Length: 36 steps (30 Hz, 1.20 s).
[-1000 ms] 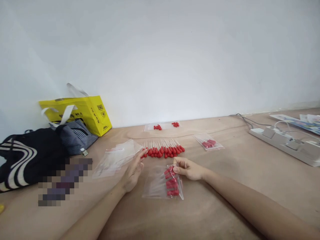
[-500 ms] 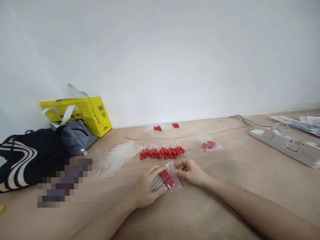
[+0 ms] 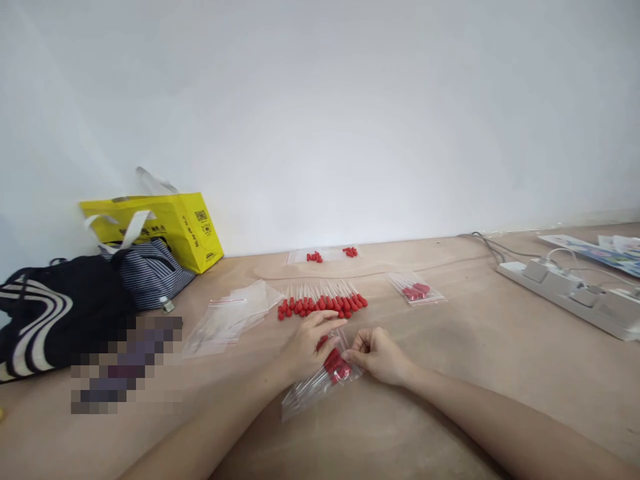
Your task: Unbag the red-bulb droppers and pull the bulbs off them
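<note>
The left hand (image 3: pixel 309 341) lies over the upper end of the filled zip bag (image 3: pixel 320 385), with the fingers stretched across the red bulbs inside. Its grip holds the bag, though the thumb is hidden beneath. The right hand (image 3: pixel 379 353) meets the bag from 3 o'clock, its grip narrow, with the fingertips pinched on the bag's top edge. The bag sits low at the centre of the surface (image 3: pixel 450 413), and its clear lower end trails toward 7 o'clock.

- 12 o'clock, just beyond the hands: a row of loose droppers (image 3: pixel 323 304) lying side by side.
- 10 o'clock: a stack of empty zip bags (image 3: pixel 227 319).
- 1 o'clock: a second packed bag (image 3: pixel 415 290) — well apart from the hands.
- Farther at 12 o'clock, near the wall: a flat bag (image 3: pixel 330 253) holding red pieces.
- 9 to 10 o'clock: a yellow carrier bag (image 3: pixel 173 223), a striped pouch (image 3: pixel 147 270) and a black bag (image 3: pixel 55 310).
- 3 o'clock: a power strip (image 3: pixel 570 293).
</note>
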{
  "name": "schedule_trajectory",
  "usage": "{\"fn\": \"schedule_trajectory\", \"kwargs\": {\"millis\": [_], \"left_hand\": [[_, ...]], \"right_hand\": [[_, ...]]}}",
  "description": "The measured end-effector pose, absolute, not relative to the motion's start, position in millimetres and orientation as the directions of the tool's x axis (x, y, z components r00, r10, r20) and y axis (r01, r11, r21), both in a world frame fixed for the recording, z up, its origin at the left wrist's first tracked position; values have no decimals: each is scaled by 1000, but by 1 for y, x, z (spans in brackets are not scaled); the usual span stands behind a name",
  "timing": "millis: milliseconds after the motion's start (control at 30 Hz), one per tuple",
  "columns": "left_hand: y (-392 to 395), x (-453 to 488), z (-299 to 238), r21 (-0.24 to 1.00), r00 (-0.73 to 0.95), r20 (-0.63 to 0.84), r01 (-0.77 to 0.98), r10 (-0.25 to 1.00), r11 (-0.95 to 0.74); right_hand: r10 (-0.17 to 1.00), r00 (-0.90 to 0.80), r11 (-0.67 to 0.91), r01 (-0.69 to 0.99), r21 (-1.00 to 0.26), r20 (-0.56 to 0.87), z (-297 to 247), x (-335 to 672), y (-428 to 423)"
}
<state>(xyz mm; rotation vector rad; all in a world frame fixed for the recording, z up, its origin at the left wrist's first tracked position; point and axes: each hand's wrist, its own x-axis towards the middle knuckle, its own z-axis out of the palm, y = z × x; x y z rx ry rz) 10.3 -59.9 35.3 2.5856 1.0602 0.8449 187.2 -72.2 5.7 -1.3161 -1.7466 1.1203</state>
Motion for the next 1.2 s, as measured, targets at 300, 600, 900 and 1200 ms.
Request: {"fn": "schedule_trajectory", "kwargs": {"millis": [300, 600, 900, 1200], "left_hand": [[-56, 11, 24, 413, 581, 492, 499, 648, -762], [-60, 15, 29, 425, 603, 448, 507, 661, -750], [-64, 16, 31, 445, 599, 386, 546, 702, -710], [-61, 14, 29, 459, 618, 396, 508, 679, -729]], "right_hand": [[961, -275, 127, 391, -912, 16, 6, 187, -73], [958, -284, 151, 413, -898, 31, 7, 187, -74], [786, -464, 604, 438, -666, 408, 11, 205, -66], [483, -645, 852, 502, -148, 592, 2, 204, -58]]}}
